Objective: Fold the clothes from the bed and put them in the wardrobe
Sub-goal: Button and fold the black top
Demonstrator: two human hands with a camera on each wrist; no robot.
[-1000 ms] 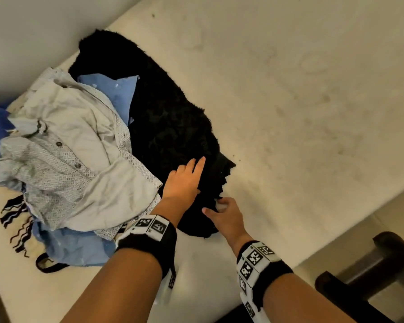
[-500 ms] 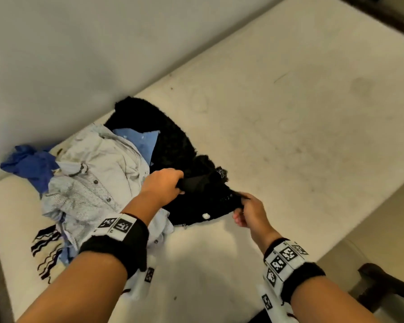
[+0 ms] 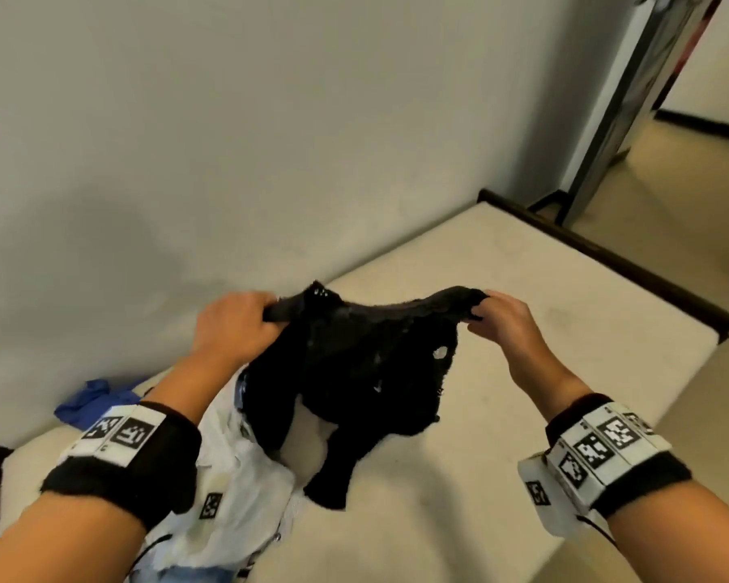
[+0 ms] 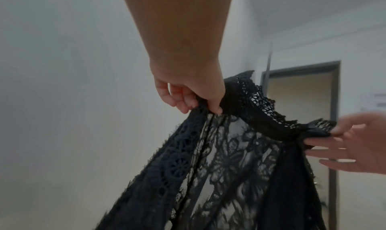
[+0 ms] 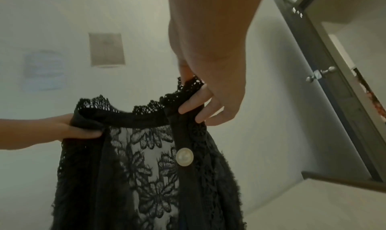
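Both hands are up over the bed (image 3: 501, 414), and between them hangs the black lace top (image 3: 354, 372), held by its frilled upper edge and stretched across the middle of the head view. The left hand (image 3: 232, 326) has its fingers curled round the left end of that edge; from the left wrist view the fingertips (image 4: 217, 109) bunch the lace against the palm. The right hand (image 3: 501, 321) pinches the right end, thumb behind and fingers (image 5: 194, 99) pressed on the front of the trim, close together. The top's body drops down from the two grips, its lower end draping toward the mattress at near centre; whether it touches the bed there, I cannot tell. The lace is see-through with a flower pattern, and a round pearl button (image 5: 184, 156) sits on the placket just below the right hand's grip.

Under the left forearm, on the near left of the bed, lies a white shirt (image 3: 236, 498), crumpled. Farther left, against the wall (image 3: 270, 140), a blue garment (image 3: 89, 401) is bunched up. A dark wooden frame (image 3: 607, 254) edges the bed on the far right, and beyond it a grey door (image 3: 632, 98) stands open onto pale floor. Each wrist wears a black band with printed markers.
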